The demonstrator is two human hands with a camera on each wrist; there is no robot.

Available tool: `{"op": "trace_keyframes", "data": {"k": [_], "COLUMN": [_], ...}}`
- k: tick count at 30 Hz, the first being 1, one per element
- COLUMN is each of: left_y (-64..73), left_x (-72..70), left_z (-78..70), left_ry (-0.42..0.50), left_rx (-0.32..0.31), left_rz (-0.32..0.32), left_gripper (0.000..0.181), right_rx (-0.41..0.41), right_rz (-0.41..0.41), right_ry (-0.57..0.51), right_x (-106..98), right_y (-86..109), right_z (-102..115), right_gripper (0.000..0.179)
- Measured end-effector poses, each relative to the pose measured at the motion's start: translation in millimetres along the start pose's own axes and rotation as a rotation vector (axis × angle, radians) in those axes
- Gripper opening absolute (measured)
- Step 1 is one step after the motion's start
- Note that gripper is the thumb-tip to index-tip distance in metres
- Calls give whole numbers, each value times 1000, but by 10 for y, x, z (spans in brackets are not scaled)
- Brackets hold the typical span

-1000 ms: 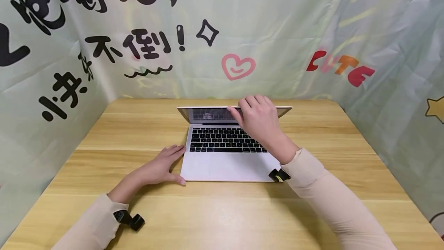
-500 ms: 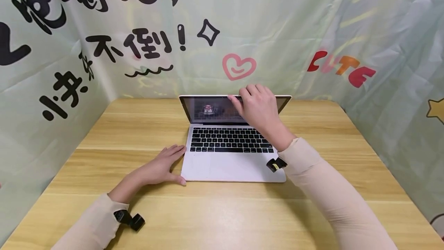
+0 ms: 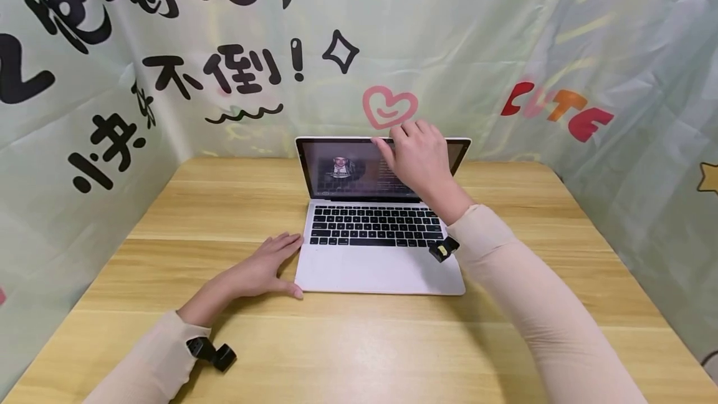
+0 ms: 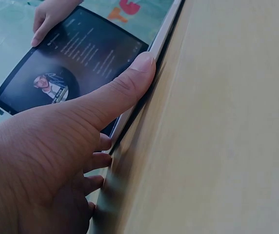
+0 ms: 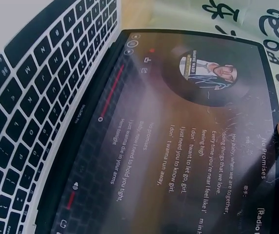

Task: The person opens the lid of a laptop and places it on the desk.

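A silver laptop (image 3: 378, 267) with black keys stands on the wooden table, its lid raised. The lit screen (image 5: 198, 122) shows a music player with song lyrics and a round picture. My right hand (image 3: 421, 158) grips the top edge of the lid, right of its middle, thumb on the screen side and fingers over the back. At the left side of the base lies my left hand (image 3: 260, 270), fingers spread out, with the thumb at the front left corner. In the left wrist view the left thumb (image 4: 129, 80) extends along the laptop's edge.
The wooden table (image 3: 359, 348) reaches back to a pale green cloth (image 3: 460, 55) printed with black characters, a pink heart and the word CUTE. The cloth hangs on the left, back and right sides. A small black camera (image 3: 213, 354) sits on each wrist.
My right hand has moved up with the laptop lid, which tilts farther back from the keyboard and shows more of the screen. The left hand has stayed at the base.
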State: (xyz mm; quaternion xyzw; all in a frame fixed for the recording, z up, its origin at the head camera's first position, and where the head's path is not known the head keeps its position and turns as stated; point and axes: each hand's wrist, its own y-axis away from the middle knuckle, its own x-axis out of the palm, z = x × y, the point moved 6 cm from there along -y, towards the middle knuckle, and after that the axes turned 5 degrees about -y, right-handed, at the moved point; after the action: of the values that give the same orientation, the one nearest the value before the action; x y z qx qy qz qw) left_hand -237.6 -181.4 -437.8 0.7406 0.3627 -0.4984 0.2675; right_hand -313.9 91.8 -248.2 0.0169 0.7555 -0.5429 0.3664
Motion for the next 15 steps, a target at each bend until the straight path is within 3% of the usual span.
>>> {"op": "trace_keyframes", "data": {"k": [8,15], "left_y": [-10,-3], "left_x": [10,7], "left_z": [9,7], "left_ry": [-2,5], "left_rx": [-1,5], "left_rz": [-4,-14], "left_gripper": [120,119], "right_rx": [62,125], "right_rz": [45,135], "right_ry": [-9,-8], "right_x": [122,243], "right_y": [-101,-165], "right_z": [-117,-212], "right_gripper": [48,50]}}
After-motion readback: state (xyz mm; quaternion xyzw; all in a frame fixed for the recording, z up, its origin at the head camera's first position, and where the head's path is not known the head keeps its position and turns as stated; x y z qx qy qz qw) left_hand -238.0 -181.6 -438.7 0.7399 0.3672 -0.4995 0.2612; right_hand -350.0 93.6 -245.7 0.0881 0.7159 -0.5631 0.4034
